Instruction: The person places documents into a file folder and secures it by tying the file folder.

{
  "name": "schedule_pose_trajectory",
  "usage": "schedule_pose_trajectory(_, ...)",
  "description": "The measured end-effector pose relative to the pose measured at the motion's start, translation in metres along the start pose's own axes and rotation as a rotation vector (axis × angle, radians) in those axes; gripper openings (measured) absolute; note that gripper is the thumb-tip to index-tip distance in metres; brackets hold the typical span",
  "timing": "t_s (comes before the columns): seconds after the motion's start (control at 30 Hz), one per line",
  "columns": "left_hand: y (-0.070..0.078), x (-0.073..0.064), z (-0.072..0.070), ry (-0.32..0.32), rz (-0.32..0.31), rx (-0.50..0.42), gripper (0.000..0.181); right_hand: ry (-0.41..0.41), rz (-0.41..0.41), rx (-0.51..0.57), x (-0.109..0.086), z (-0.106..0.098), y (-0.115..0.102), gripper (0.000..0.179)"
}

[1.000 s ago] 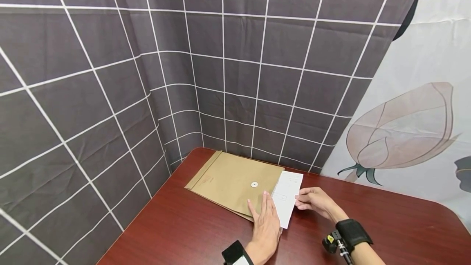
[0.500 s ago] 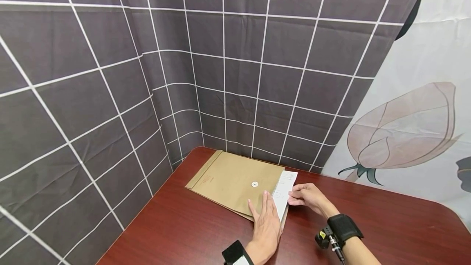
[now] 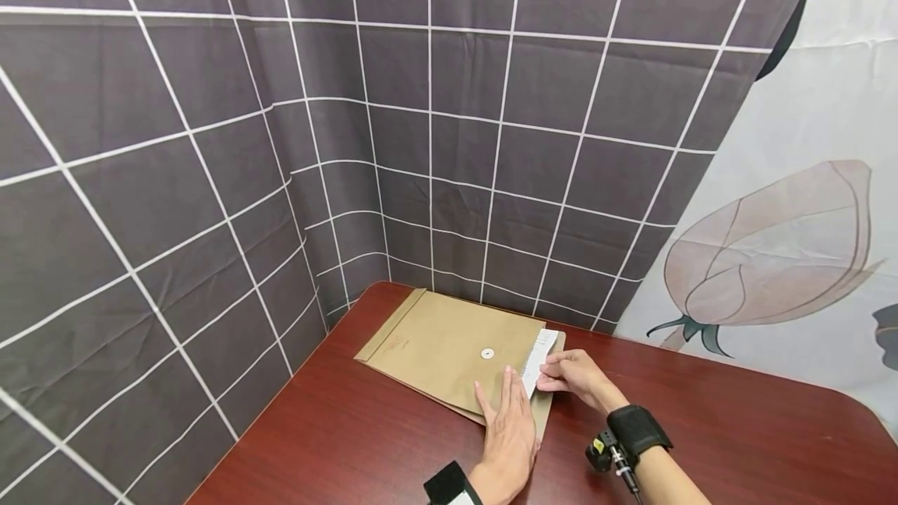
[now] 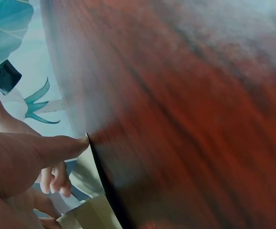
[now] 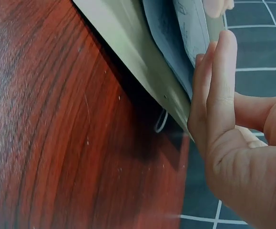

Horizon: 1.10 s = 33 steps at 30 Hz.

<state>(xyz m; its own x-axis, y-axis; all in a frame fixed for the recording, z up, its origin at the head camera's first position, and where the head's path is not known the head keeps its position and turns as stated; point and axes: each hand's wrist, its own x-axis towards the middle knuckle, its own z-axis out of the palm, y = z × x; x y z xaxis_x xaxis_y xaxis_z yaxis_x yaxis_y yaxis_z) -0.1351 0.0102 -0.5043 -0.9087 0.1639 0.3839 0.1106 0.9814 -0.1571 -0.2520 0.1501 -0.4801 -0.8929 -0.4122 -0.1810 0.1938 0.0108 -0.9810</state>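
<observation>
A flat brown paper envelope (image 3: 449, 333) with a white round button lies on the table. Its flap (image 3: 546, 405) spreads out at the right end. A narrow strip of printed white paper (image 3: 536, 361) shows at its mouth; the rest is inside. My right hand (image 3: 578, 379) pinches the outer edge of this paper, fingers close to the mouth. In the right wrist view the paper (image 5: 191, 28) stands slightly raised between the envelope's layers. My left hand (image 3: 510, 439) rests with straight fingers on the envelope beside the opening. In the left wrist view its thumb (image 4: 64, 147) touches the flap edge.
The dark red wooden table (image 3: 337, 435) extends to both sides. Behind and left hangs a grey curtain with a white grid (image 3: 449, 178). At right is a white cloth printed with a flower (image 3: 765, 248). A thin white string loop (image 5: 161, 121) hangs by the envelope edge.
The white paper has slid left into the envelope, with my right hand following it. More of the brown flap shows now. My left hand has stayed almost still.
</observation>
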Motion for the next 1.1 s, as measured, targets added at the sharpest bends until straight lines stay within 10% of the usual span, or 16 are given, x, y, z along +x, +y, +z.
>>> schedule_pose_trajectory(1.1,0.007,-0.003,-0.007,-0.084,0.046,0.023,0.09,0.171,-0.005,-0.126,0.012,0.028,0.006,0.028)
